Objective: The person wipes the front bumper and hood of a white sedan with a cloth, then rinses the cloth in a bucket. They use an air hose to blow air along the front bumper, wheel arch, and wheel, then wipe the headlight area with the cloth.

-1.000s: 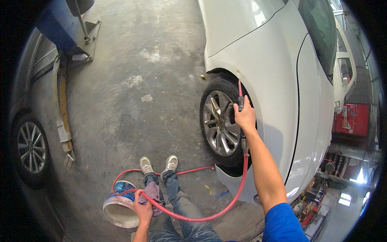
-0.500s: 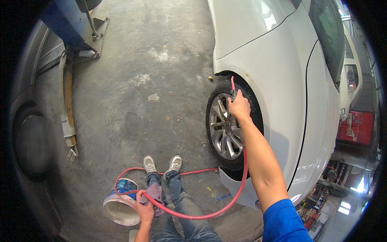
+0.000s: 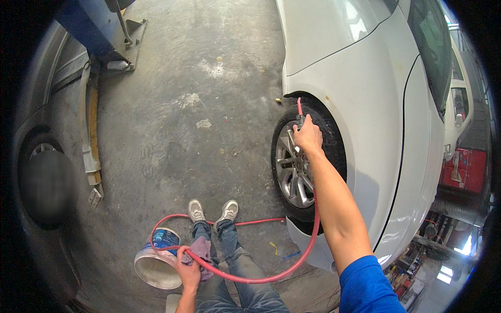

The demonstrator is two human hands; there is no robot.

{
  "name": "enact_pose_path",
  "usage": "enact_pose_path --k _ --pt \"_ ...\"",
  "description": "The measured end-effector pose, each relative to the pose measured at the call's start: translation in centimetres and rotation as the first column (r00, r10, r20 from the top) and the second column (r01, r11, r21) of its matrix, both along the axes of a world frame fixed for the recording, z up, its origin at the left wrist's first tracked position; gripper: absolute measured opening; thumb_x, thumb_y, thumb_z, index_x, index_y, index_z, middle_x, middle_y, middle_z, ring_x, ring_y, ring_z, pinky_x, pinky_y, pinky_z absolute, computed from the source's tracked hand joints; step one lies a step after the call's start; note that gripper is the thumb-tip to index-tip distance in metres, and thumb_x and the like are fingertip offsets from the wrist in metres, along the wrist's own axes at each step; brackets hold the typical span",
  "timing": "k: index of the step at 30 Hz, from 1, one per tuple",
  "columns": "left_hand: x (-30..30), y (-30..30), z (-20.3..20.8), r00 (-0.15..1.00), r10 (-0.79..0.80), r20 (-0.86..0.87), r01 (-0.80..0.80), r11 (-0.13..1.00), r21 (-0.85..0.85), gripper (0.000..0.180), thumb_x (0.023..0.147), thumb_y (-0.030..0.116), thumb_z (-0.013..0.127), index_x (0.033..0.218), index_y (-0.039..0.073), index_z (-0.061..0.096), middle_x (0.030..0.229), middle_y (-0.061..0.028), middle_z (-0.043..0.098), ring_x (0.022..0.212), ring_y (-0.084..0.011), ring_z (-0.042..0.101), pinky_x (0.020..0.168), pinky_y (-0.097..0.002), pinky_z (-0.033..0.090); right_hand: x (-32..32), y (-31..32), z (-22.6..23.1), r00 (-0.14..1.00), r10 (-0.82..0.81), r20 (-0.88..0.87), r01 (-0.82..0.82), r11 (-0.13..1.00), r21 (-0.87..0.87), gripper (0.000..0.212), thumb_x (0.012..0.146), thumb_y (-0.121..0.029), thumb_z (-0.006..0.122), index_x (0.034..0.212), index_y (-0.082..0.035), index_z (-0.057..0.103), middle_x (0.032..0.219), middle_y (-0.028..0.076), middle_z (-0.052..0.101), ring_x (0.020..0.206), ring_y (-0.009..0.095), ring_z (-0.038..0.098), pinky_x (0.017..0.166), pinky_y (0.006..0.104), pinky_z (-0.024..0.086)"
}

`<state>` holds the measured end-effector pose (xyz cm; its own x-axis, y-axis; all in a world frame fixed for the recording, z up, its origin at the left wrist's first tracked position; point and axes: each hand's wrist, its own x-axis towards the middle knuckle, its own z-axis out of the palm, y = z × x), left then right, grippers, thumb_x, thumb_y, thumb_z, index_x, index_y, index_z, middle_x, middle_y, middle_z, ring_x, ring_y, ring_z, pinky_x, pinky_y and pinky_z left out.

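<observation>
My right hand (image 3: pixel 309 135) is closed round the dark handle of an air blow gun (image 3: pixel 299 108) with a red nozzle. It reaches out over the top of the front wheel (image 3: pixel 294 161), and the nozzle points up at the wheel arch of a white car (image 3: pixel 365 99). A red hose (image 3: pixel 282 278) loops from there down and back to my left hand (image 3: pixel 188 268). The left fingers are wrapped round the hose, with a mauve cloth (image 3: pixel 201 249) bunched in the same hand. Beside that hand a white and blue bucket (image 3: pixel 158 267) lies tilted, its mouth toward me.
A dark car (image 3: pixel 31 130) stands at the left edge. Behind it rises a blue lift post (image 3: pixel 91 28) with a long lift arm (image 3: pixel 90 135) on the concrete floor. At the right are a red cabinet (image 3: pixel 467 169) and cluttered tools (image 3: pixel 407 276). The hose crosses behind my shoes (image 3: pixel 228 211).
The view has shifted slightly, so the car and floor sit a little further right. Both hands keep their holds, and the blow gun stays by the wheel arch.
</observation>
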<state>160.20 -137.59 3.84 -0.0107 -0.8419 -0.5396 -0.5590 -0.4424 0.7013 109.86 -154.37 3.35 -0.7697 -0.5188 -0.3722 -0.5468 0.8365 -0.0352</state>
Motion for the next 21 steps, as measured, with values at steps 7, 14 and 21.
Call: enact_pose_path --k 7,14,21 --pt "0.0 0.1 -0.1 1.000 0.009 -0.024 -0.008 0.999 0.032 0.037 0.077 0.003 0.072 0.111 0.002 0.060 0.104 -0.0088 0.062 0.101 -0.0239 0.060 0.096 -0.0331 0.045 -1.6 -0.3 -0.9 1.000 0.000 -0.019 0.000 1.000 0.018 0.051 0.092 -0.035 0.070 0.129 -0.005 0.052 0.116 0.028 0.069 0.111 0.046 0.066 0.093 0.0540 0.053" --pt "0.0 0.5 -0.4 0.998 0.016 -0.056 -0.015 1.000 0.022 0.036 0.078 0.002 0.073 0.112 0.002 0.060 0.105 -0.0075 0.061 0.102 -0.0220 0.058 0.097 -0.0317 0.044 -0.7 -0.7 -0.4 0.999 0.042 -0.006 -0.042 0.999 0.016 0.045 0.095 -0.032 0.067 0.123 -0.002 0.049 0.111 0.027 0.070 0.107 0.045 0.068 0.092 0.0534 0.054" --pt "0.5 0.5 -0.7 0.997 0.041 -0.066 -0.040 0.999 0.018 0.036 0.078 0.002 0.073 0.112 0.003 0.060 0.107 -0.0070 0.061 0.104 -0.0215 0.058 0.099 -0.0315 0.043 -0.4 1.2 0.6 0.998 -0.014 -0.056 0.005 0.988 -0.153 0.059 0.095 -0.032 0.064 0.142 -0.002 0.044 0.110 0.028 0.070 0.105 0.046 0.068 0.092 0.0532 0.053"
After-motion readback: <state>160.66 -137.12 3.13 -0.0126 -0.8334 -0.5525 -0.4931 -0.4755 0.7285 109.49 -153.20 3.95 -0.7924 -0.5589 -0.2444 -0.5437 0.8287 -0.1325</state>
